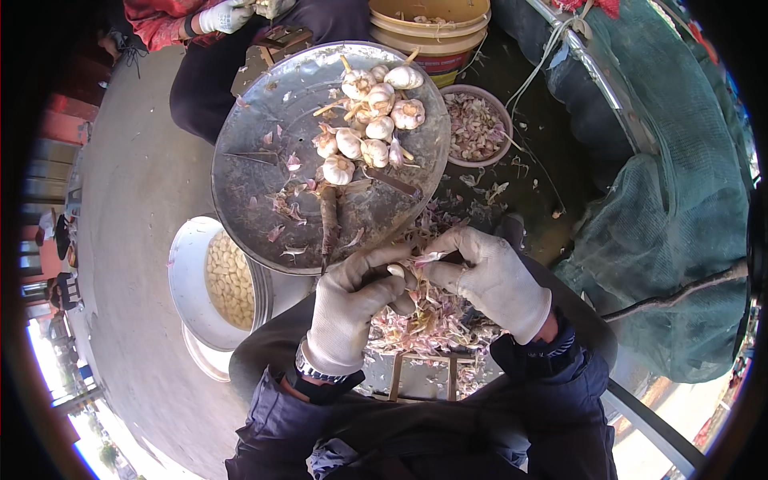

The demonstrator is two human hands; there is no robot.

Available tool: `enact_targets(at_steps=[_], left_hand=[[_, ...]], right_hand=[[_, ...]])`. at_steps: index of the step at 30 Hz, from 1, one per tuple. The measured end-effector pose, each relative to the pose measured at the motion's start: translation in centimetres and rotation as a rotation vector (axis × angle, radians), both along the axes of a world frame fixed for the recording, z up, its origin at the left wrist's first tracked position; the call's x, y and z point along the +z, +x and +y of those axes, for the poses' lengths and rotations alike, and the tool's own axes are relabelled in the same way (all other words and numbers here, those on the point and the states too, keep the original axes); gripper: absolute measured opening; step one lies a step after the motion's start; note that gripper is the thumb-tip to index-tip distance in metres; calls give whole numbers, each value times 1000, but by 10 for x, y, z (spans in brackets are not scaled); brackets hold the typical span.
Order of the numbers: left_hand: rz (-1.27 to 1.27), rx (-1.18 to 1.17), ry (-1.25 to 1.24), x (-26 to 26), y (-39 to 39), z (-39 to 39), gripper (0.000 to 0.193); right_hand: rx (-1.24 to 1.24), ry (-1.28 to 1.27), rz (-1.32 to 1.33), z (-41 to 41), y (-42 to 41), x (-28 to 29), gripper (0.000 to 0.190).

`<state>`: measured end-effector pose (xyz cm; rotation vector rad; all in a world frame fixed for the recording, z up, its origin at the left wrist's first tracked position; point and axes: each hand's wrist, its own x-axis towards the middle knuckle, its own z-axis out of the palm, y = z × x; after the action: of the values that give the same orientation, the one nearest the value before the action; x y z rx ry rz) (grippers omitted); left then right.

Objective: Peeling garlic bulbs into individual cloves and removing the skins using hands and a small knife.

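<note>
Both my hands wear pale knitted gloves and meet above my lap. A pale garlic clove (396, 271) is pinched between the thumb and fingers of my left hand (354, 306). My right hand (489, 276) grips a pinkish-white piece of garlic skin (428, 258) between thumb and forefinger, close to the clove. Beyond them is a round metal tray (252, 210) bearing several whole garlic bulbs (375, 153) and loose skins. A tool with a wrapped handle (329, 222) lies on the tray, its thin end running to the rim beside my left hand.
A white bucket (191, 282) of peeled cloves (229, 282) in liquid stands left. Garlic skins (420, 324) heap below my hands. Behind are a pink basket (509, 117) of cloves and stacked yellow buckets (429, 36). Green netting (672, 240) hangs right. Another person's gloved hand (225, 17) is opposite.
</note>
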<state>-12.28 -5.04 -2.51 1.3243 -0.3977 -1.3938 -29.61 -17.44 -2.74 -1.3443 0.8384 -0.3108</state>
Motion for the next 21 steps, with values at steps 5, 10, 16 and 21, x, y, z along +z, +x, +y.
enact_targets(at_steps=[5,10,16,21], left_hand=[[-157,-2,-19,2,-3,2,36],[-145,-13,95,4,-4,2,36],[-451,-126,78,-2,-6,6,45],[-749,-229,-63,-14,-10,8,58]], right_hand=[[590,-1105,180,-4,-15,-17,19],[378,-885,136,0,-5,-9,18],[276,-371,231,5,-4,13,21],[360,-975,76,16,4,-6,22]])
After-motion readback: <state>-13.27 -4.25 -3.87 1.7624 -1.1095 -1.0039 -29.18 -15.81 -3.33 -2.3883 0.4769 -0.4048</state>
